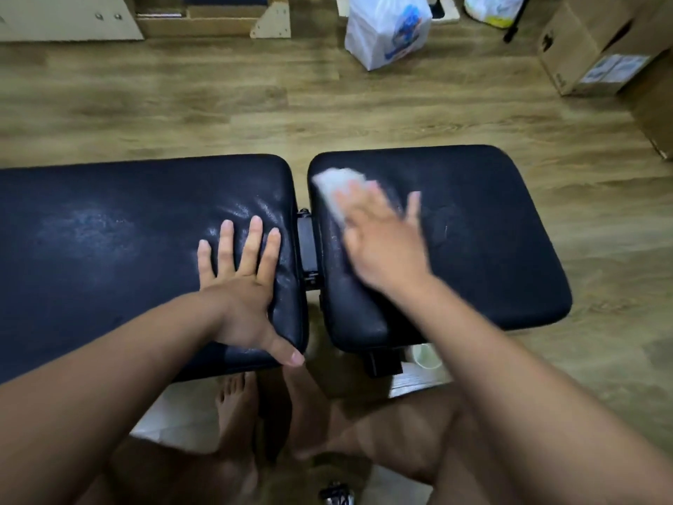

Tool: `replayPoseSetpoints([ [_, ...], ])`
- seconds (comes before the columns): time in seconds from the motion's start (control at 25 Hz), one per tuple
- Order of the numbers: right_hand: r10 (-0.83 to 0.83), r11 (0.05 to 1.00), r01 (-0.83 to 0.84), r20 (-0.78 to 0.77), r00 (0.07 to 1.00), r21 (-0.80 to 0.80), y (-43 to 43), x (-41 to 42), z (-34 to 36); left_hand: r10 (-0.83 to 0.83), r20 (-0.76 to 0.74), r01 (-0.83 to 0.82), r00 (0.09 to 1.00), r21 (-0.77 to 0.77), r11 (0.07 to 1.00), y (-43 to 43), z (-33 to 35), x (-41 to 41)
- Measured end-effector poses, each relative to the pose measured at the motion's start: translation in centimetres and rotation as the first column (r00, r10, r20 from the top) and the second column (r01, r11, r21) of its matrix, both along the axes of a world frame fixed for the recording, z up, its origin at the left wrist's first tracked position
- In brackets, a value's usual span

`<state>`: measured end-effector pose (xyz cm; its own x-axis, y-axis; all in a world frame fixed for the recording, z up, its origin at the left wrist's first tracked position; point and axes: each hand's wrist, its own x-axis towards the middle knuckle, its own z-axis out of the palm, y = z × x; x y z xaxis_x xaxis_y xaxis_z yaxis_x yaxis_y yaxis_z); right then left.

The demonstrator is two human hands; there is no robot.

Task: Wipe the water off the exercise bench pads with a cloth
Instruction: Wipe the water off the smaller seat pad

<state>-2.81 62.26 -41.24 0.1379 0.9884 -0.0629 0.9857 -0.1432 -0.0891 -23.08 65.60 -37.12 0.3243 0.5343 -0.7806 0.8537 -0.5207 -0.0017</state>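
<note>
right grip [382, 246] presses cloth [335, 182] flat on right pad [491, 231]

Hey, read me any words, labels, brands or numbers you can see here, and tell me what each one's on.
Nothing here is readable.
The white plastic bag: blue print, too blurred.
The cardboard box: a white label, too small.
The bench pads: no print visible.
</note>
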Motion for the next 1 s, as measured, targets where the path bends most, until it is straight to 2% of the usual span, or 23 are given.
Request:
replayPoseSetpoints([
  [0.08, -0.289, 0.956, 0.29, -0.028, 0.957, 0.043, -1.7, 7.9, -0.1, -0.008, 0.017, 0.008, 1.0, -0.02, 1.0, 0.1, -0.2, -0.1],
  [0.16, -0.526, 0.85, 0.526, -0.002, 0.851, 0.018, -3.0, 15.1, 0.5, -0.015, 0.022, 0.015, 1.0, -0.036, 0.999, 0.5, -0.6, -0.2],
  [0.24, -0.624, 0.781, 0.623, -0.032, 0.781, -0.029, -2.6, 16.8, 1.5, 0.0, 0.006, 0.0, 1.0, -0.055, 0.998, 0.5, -0.4, -0.2],
  [0.32, -0.567, 0.823, 0.567, -0.058, 0.822, -0.005, -0.9, 12.7, 1.4, -0.018, -0.017, 0.017, 1.0, -0.05, 0.999, 0.5, -0.2, -0.2],
  [0.4, -0.382, 0.924, 0.382, -0.026, 0.924, 0.004, 1.2, 5.1, 0.4, -0.012, -0.029, 0.011, 1.0, -0.053, 0.999, 0.5, -0.1, -0.1],
  [0.48, -0.17, 0.985, 0.17, -0.003, 0.985, -0.021, 2.9, -1.3, 0.1, 0.018, -0.028, -0.02, 0.999, -0.063, 0.998, 0.1, 0.5, 0.4],
  [0.6, 0.006, 0.999, -0.007, -0.013, 1.0, -0.041, 4.1, -1.9, 0.4, -0.01, -0.055, 0.008, 0.998, -0.032, 0.999, -0.1, 1.0, 0.4],
  [0.68, -0.043, 0.999, 0.043, -0.007, 0.999, -0.014, 3.4, 2.4, 0.6, -0.013, -0.056, 0.011, 0.998, -0.033, 0.999, -0.1, 0.8, 0.5],
  [0.84, -0.318, 0.948, 0.318, -0.005, 0.948, -0.033, -0.8, 12.7, 0.7, 0.001, -0.06, -0.002, 0.998, -0.028, 1.0, -0.1, 0.9, 0.6],
  [1.0, -0.47, 0.882, 0.472, -0.073, 0.879, -0.001, -6.5, 15.9, 0.0, -0.003, -0.055, 0.002, 0.998, -0.032, 0.999, 0.0, 0.7, 0.5],
])
